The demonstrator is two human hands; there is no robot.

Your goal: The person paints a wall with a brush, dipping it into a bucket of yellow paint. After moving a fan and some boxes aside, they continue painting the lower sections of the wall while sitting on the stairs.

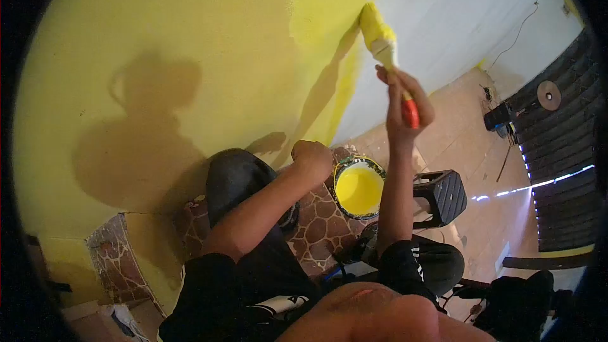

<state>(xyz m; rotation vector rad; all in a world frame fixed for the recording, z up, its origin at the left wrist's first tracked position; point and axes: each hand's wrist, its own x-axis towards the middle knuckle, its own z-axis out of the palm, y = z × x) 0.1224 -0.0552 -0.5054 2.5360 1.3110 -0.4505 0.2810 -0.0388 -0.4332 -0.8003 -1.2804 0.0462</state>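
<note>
A paintbrush (384, 48) is being held up against a wall (221, 38), its yellow-coated bristles (373, 20) being rested where a yellow stretch is meeting a white one. The brush is being gripped in the closed right hand (425, 104), the fingers being wrapped around its handle, whose red end (411, 114) is showing at the palm. The bristles are lying beyond the fingertips, pointing upward and slightly left. A long, slanting shadow (320, 96) is being cast down the wall from the bristles.

Lower and to the left, well apart from the brush, the left hand (312, 159) is being held in a loose fist; whether anything is being enclosed cannot be told. Between that fist and the right forearm (399, 183), a bucket (362, 163) of bright yellow paint (358, 191) is being supported on a stone-patterned surface (313, 218). Just past the right forearm, a black stool (448, 197) is standing on a pale tiled floor (472, 120). A dark-clothed knee (235, 171) is being bent near the left forearm (269, 212). At the far right, a dark ridged shutter (567, 133) is being edged by thin light.
</note>
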